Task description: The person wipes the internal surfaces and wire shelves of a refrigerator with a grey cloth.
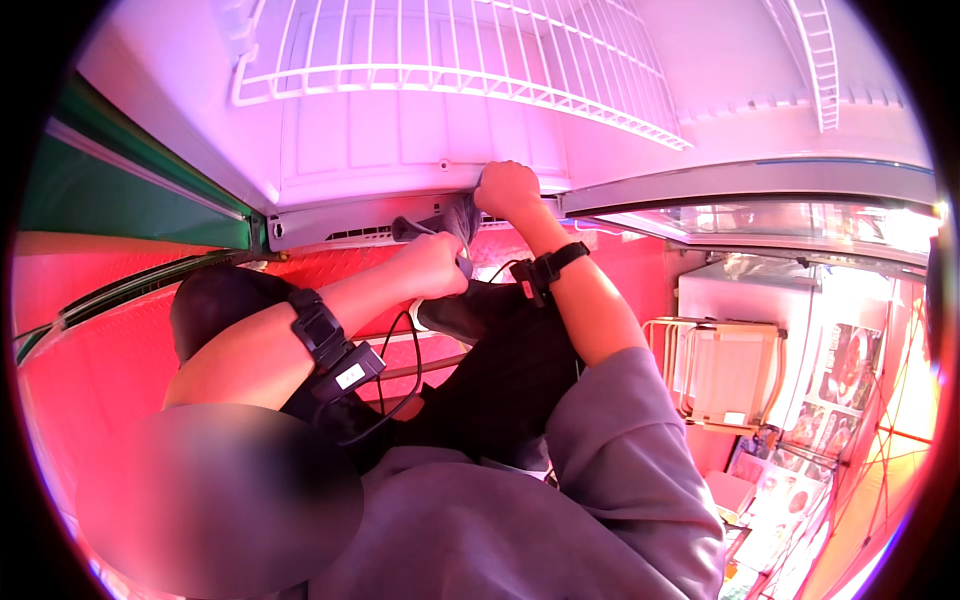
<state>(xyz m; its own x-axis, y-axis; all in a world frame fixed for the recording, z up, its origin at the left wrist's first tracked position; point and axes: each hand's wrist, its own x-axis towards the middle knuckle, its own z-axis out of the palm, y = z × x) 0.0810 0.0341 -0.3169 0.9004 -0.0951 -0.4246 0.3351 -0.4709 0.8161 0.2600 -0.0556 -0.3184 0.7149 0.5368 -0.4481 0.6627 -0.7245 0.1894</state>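
Observation:
A grey cloth (460,218) hangs bunched over the front lower edge of a white cooler cabinet (420,140). My right hand (508,190) is closed in a fist on the cloth's upper end, against that edge. Just below and to the left, my left hand (440,264) is closed round the lower part of the cloth. One fold of it sticks out to the left, in front of the dark vent slots in the grey sill (310,226). The fingertips of both hands are partly hidden.
White wire shelves (450,75) span the cabinet above my hands. A glass door (770,215) stands swung out at right, and a green panel (140,190) is at left. A folding chair (735,370) is at right on the red floor. A black cable (415,360) loops from my left wrist device.

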